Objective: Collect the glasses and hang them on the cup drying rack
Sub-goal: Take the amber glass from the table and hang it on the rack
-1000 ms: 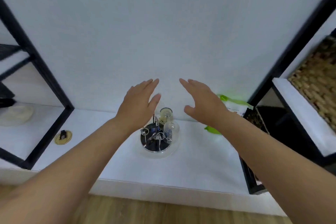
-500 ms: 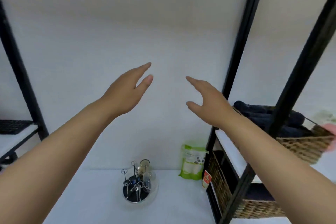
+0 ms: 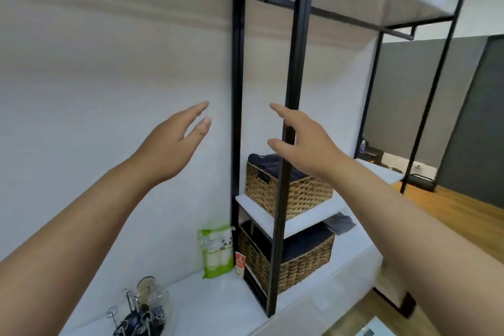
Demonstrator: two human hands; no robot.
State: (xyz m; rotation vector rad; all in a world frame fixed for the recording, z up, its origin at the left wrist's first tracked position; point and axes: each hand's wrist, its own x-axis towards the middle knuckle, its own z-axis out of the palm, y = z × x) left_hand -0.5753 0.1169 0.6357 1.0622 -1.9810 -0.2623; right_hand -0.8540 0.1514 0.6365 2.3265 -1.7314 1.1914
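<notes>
The cup drying rack (image 3: 137, 318) stands at the bottom left on the white counter (image 3: 218, 305), a dark round base with thin metal prongs. Two clear glasses (image 3: 150, 293) hang on it, mouths down. My left hand (image 3: 174, 142) is raised high in front of the wall, fingers apart and holding nothing. My right hand (image 3: 302, 142) is raised level with it, also empty with spread fingers, in front of a black shelf post (image 3: 290, 128). Both hands are far above the rack.
A green packet (image 3: 216, 251) and a small red packet (image 3: 240, 263) lean on the wall beside the black shelf frame. Two wicker baskets (image 3: 289, 191) (image 3: 289, 260) of dark cloth sit on the shelves. Wooden floor lies to the right.
The view has swung up and to the right, so the rack has dropped to the bottom left corner. Both hands stay raised and empty, and the shelf unit has come into view.
</notes>
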